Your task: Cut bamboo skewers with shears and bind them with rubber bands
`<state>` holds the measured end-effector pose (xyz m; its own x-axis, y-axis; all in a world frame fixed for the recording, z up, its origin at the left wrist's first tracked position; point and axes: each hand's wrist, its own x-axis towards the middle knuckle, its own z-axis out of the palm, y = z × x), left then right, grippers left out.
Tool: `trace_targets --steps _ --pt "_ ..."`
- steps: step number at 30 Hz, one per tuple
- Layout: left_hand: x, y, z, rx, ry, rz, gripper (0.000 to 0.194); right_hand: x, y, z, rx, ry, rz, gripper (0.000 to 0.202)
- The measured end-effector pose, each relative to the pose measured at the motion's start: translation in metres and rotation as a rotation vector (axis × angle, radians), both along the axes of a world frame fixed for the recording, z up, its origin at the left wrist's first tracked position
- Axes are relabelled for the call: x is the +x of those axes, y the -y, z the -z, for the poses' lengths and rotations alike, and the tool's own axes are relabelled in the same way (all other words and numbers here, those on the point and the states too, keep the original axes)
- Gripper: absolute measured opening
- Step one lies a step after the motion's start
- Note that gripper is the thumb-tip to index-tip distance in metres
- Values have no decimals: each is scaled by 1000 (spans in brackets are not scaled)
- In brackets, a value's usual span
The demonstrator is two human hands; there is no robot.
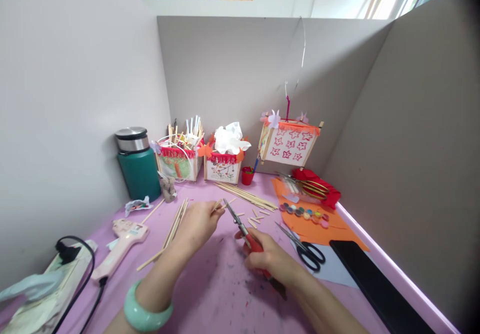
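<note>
And there's the wooden stick (216,205) pinched in the left hand's (200,222) fingers, knuckles up, right hand (268,256) gripping the red-handled pliers (254,243)!

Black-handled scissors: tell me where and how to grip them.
Take the black-handled scissors by their finger loops, from above and the near side: they appear to lie flat, loops nearer the person, pointed blades aimed away. The right hand is closest but should probably first put down the red-handled tool.
</note>
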<state>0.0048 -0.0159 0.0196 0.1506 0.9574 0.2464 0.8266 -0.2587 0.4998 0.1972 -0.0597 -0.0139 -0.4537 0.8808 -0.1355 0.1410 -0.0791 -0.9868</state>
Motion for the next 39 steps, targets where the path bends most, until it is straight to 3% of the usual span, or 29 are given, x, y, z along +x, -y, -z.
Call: trace_targets --steps 3,9,13,18,29,34,39 --pt "-1 0 0 3 8 5 35 0 2 0 4 -32 16 42" --pt "-8 -2 -2 -335 289 71 36 2 5 -3 -47 -67 -15 39" --pt "-11 -3 -3 -428 375 116 32 3 6 -4 -49 -62 -20 37" --pt "-10 -5 0 -367 276 63 33 3 3 -3 -99 -31 -23 44" --pt "-9 -9 7 -168 92 26 40 -2 0 1 16 62 41 42" --pt "-2 -3 4 -42 -9 -3 23 -4 0 3 4 52 55 41" --pt "2 4 1 8 -89 -45 29 2 -2 9 -52 -11 27 40"
